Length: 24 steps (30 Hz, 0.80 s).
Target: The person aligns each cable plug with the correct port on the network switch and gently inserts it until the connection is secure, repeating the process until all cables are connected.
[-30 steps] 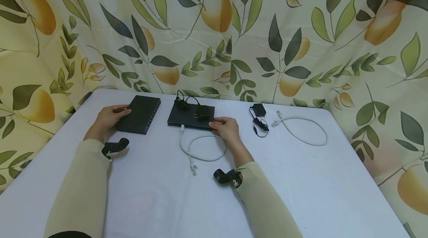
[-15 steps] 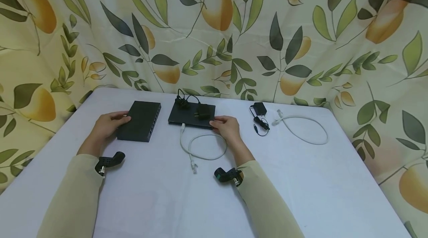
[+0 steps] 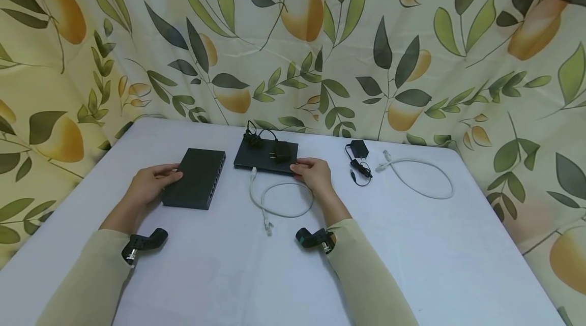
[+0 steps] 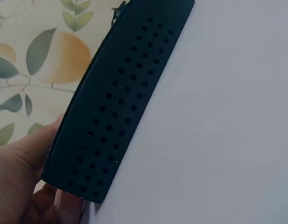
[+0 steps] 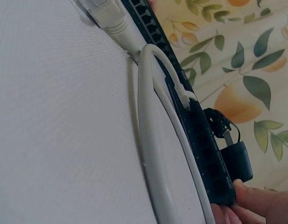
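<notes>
Thumb on top, my left hand [image 3: 148,183] grips the left edge of a black network switch [image 3: 197,176], whose ports face right. The left wrist view shows the vented side of this switch [image 4: 113,102]; the fingertips beneath are partly hidden. My right hand [image 3: 316,173] pinches the right front corner of a second network switch [image 3: 247,162]. A black power adapter [image 3: 280,151] with its bundled cord lies on top of that one. In the right wrist view, one end of a white network cable [image 5: 148,140] sits in a front port; its other end lies loose on the table.
Right of the second switch lies another black power adapter [image 3: 359,149] with a tied cord. Beyond it is a second white network cable [image 3: 428,164], loosely looped. A patterned curtain [image 3: 348,51] hangs behind the white table [image 3: 439,265].
My left hand has drawn the left switch toward me along the table, the forearm moving back with it. The right hand keeps its hold on the second switch, which stays about where it was.
</notes>
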### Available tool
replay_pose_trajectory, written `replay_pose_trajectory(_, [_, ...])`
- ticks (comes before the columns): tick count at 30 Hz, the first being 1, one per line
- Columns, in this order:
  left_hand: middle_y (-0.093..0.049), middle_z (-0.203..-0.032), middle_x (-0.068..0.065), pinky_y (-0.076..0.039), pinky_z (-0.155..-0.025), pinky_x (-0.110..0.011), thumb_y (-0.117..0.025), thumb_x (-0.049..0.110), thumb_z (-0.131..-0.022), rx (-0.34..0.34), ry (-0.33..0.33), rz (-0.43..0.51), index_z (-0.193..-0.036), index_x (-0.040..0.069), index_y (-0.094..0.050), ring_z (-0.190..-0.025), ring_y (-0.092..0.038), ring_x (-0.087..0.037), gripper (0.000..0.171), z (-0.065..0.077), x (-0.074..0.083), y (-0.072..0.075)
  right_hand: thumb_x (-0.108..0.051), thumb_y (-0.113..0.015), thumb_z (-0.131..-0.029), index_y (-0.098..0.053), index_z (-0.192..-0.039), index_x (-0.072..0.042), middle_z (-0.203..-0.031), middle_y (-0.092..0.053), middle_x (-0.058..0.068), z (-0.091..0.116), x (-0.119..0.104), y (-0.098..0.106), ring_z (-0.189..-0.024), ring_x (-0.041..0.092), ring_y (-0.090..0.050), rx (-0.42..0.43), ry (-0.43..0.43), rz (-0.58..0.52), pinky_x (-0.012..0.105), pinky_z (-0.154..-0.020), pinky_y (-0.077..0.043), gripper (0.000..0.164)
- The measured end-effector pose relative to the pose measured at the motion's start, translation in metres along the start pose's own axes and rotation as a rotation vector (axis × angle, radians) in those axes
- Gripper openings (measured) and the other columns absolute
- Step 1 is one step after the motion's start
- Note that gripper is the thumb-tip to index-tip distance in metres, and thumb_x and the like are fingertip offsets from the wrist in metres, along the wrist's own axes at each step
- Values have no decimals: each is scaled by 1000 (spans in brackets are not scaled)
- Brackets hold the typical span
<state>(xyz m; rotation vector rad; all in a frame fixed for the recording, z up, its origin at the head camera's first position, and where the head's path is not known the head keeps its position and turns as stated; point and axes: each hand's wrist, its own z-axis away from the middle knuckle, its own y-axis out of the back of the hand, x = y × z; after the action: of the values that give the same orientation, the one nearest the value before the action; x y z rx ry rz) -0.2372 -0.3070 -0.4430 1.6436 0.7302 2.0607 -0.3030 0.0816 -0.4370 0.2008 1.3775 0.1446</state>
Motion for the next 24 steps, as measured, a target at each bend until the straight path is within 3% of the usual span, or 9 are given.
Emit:
replay_pose_trajectory(4, [-58, -133, -26, -49, -97, -50, -60, 53, -94, 0, -27, -45, -144, 6, -49, -120, -55, -39, 70, 13, 0, -2, -7, -75, -87, -68, -120, 0, -109, -70, 18, 0, 0, 1, -88, 20, -72, -5, -8, -1, 26, -77, -60, 34])
replay_pose_trajectory(14, [-62, -127, -25, -52, -82, -33, -63, 54, -91, -15, -44, -95, -140, 4, -53, -112, -59, -36, 70, 46, 0, -4, -5, -74, -87, -67, -120, 2, -111, -70, 21, 1, -1, 1, -88, 19, -72, -22, -6, -30, 26, -76, -60, 35])
replay_pose_trajectory(24, [-65, -122, -23, -53, -67, -28, -69, 46, -90, -50, -49, -86, -138, 3, -56, -93, -64, -22, 66, 71, -1, -8, -6, -74, -87, -67, -121, 1, -112, -70, 20, -2, -1, 1, -88, 19, -72, -17, -13, -19, 25, -76, -60, 36])
